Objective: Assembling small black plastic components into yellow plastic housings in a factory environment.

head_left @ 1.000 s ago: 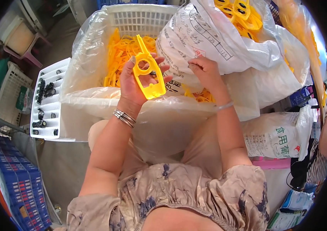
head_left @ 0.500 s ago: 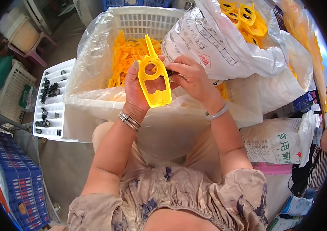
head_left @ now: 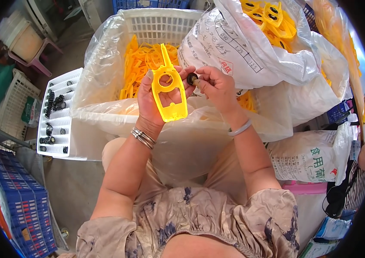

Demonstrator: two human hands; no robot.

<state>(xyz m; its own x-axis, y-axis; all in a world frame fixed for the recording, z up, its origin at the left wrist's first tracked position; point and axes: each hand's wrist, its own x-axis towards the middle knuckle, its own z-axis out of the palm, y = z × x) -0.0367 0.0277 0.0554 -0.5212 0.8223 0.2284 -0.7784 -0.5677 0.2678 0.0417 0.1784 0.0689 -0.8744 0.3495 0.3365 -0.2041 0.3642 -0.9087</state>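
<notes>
My left hand [head_left: 147,103] holds a yellow plastic housing [head_left: 174,115] upright on its palm. The housing has a long antenna-like prong at the top, a round hole and a squarish window through which my palm shows. To its right, my right hand [head_left: 222,89] pinches a small black round ring-like part [head_left: 192,78] between thumb and fingers. That part is close to the fingertips of my left hand; I cannot tell whether they touch it. Both hands are above the near edge of a white basket [head_left: 156,23] lined with clear plastic, in which many yellow parts [head_left: 137,66] lie.
On the left, a white ribbed tray [head_left: 71,133] carries several black round parts [head_left: 50,103]. A white woven sack [head_left: 208,47] with yellow pieces [head_left: 272,19] leans over the basket's right side. Blue crates [head_left: 19,202] stand at lower left, and a filled bag [head_left: 298,157] lies at right.
My right hand has drawn back slightly to the right of the housing, bringing the black round part into clear view. The housing has shifted slightly down and left in my left hand.
</notes>
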